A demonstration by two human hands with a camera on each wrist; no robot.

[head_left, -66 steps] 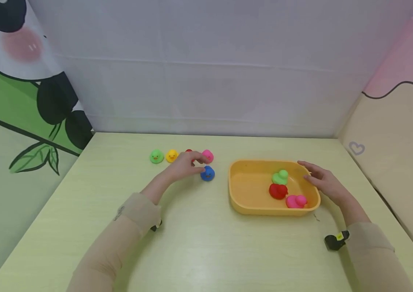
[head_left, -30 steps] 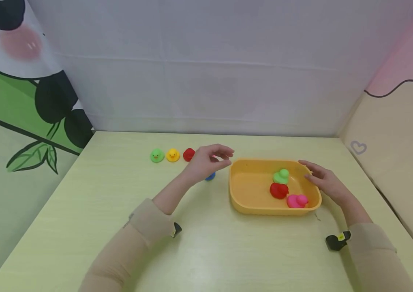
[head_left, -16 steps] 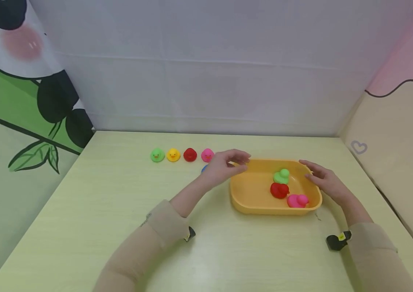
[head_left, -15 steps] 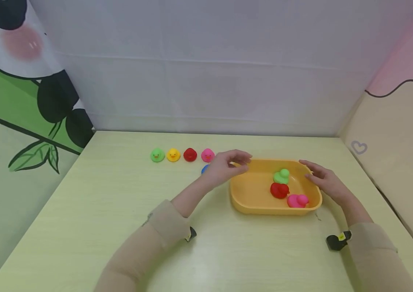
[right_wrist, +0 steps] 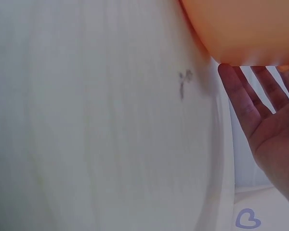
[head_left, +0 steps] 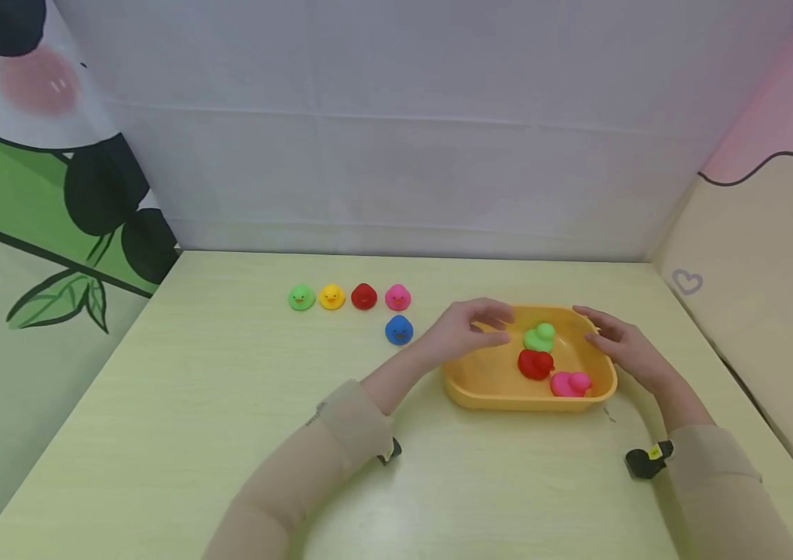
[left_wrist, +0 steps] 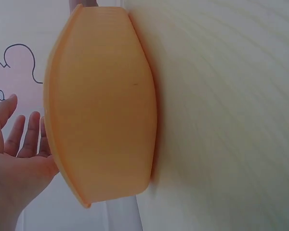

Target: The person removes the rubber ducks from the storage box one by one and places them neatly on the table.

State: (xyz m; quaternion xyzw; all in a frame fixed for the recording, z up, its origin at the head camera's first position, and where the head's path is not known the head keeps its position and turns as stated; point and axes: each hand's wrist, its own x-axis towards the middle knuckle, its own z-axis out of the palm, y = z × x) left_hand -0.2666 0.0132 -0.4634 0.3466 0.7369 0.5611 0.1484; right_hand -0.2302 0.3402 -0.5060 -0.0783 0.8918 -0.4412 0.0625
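- Three ducks, green duck [head_left: 539, 339], red duck [head_left: 535, 365] and pink duck [head_left: 570, 383], are contained in the right half of the yellow tray [head_left: 508, 403]; its long axis is set left to right across the frame.
- Left hand [head_left: 464, 333] is suspended over the tray's left end, thumb and fingers parted, nothing held; green duck is placed just rightward, nearer it than the right hand [head_left: 623, 350].
- Tray's right rim is touched by the right hand, fingers extended.
- Pink duck is bounded by the lower-right wall; a gap is left between red duck and left rim.
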